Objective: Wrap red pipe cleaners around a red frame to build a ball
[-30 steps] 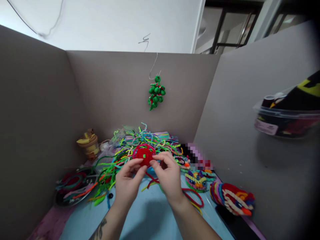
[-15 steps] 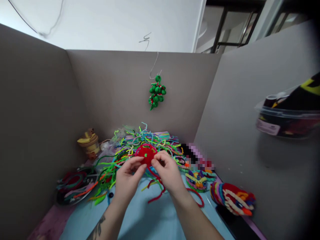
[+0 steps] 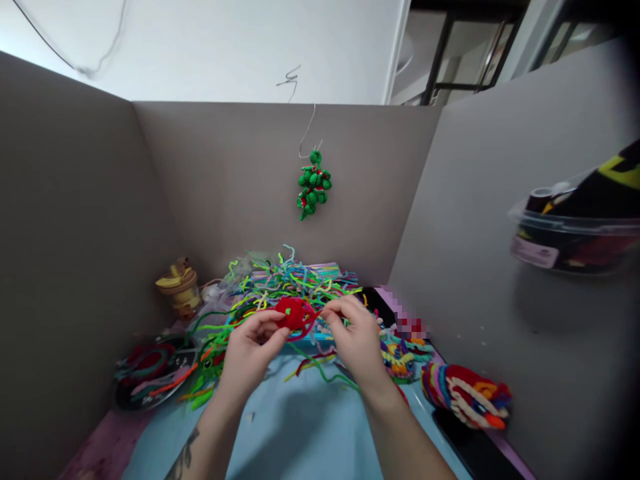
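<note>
Right hand now sits farther right than a second ago. Left hand: fingers pinch the near edge of a red disc, raised above the counter. Disc judged light, soft, bendable; best held by its rim. Right fingers: closed on a red strand at its right. Tub label: unreadable.

On my feed the white wall reads brightest, while the left panel sinks into dim grey. Light seems to fall from above: a soft shadow spreads over the blue tabletop, another under the tub. I get wide-angle stretch towards the sides, the right edge blurring to black, a pixelated patch, and only soft detail in the red piece.
</note>
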`<act>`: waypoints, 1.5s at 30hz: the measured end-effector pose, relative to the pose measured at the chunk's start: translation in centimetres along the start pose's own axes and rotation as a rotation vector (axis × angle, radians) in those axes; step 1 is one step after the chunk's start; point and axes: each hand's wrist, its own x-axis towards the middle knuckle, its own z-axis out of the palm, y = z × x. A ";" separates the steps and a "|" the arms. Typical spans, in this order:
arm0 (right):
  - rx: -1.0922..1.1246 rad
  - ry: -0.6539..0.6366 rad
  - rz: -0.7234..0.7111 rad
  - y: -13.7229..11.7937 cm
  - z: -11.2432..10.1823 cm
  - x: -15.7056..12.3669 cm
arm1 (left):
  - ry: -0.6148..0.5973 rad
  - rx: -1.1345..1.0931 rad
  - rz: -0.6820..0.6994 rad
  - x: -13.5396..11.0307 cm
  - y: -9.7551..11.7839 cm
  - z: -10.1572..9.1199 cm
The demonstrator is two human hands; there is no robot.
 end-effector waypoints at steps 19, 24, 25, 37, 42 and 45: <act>0.300 -0.016 0.292 -0.4 2.8 -1.2 | 0.077 0.029 0.150 -0.6 -1.0 0.5; 0.267 -0.014 0.236 -0.7 2.3 -1.0 | 0.013 0.075 0.160 -0.4 -1.3 0.0; 0.254 0.023 0.227 -0.8 2.2 -1.0 | 0.007 0.073 0.153 -0.4 -1.3 -0.1; 0.459 -0.113 0.250 0.8 1.5 -0.1 | -0.144 0.002 0.097 -0.3 -0.2 -0.7; 0.426 -0.135 0.293 0.6 2.0 -0.3 | -0.130 0.063 0.131 -0.2 -0.4 -0.6; 0.399 -0.058 0.309 0.8 2.5 -0.4 | 0.011 0.121 0.167 -0.4 0.0 0.0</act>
